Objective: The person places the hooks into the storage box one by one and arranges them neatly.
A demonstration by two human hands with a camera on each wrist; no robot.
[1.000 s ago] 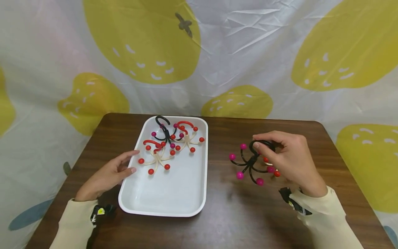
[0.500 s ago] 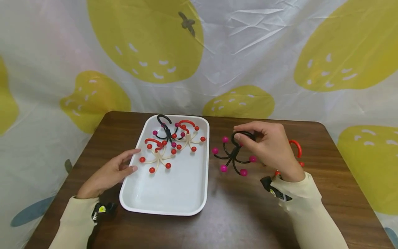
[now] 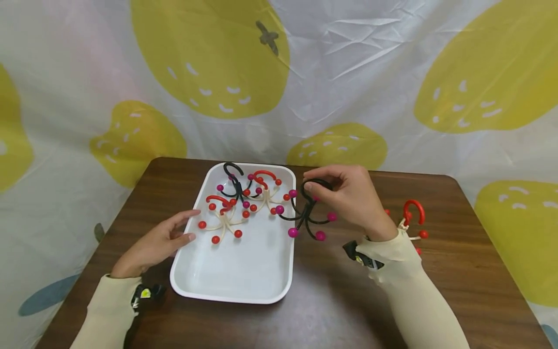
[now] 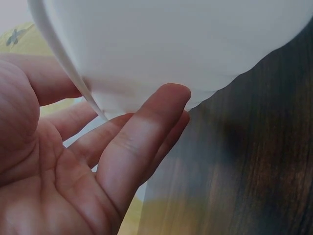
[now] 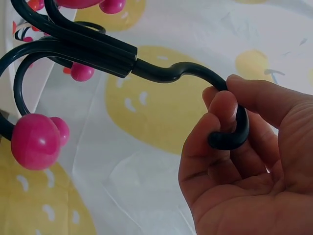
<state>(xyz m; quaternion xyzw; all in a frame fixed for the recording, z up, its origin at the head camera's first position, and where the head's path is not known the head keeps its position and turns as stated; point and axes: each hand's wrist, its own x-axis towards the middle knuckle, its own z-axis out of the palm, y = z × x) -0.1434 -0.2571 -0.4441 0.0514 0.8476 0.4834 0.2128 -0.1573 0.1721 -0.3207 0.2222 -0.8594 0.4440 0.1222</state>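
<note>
My right hand [image 3: 355, 198] pinches the top hook of a black multi-arm hanger [image 3: 307, 211] with magenta ball tips. Its arms hang over the right rim of a white tray [image 3: 235, 274]. In the right wrist view, thumb and fingers curl round the hanger's hook [image 5: 200, 68]. My left hand [image 3: 154, 245] holds the tray's left rim, thumb over the edge; in the left wrist view fingers [image 4: 142, 132] lie against the tray's outer wall [image 4: 146, 58]. Inside the tray sit another black hanger [image 3: 238, 189] and two cream hangers with red hooks and balls, a front one [image 3: 224, 220] and a back one [image 3: 266, 194].
A cream hanger with a red hook [image 3: 414, 206] stands on the brown wooden table [image 3: 453, 271] at the right, partly hidden behind my right forearm. A fabric backdrop with yellow fruit shapes [image 3: 209, 58] hangs at the table's back edge.
My right hand has carried the black hanger leftward from the table's right side to the tray's right rim, uncovering the cream hanger at the right. My left hand stays at the tray.
</note>
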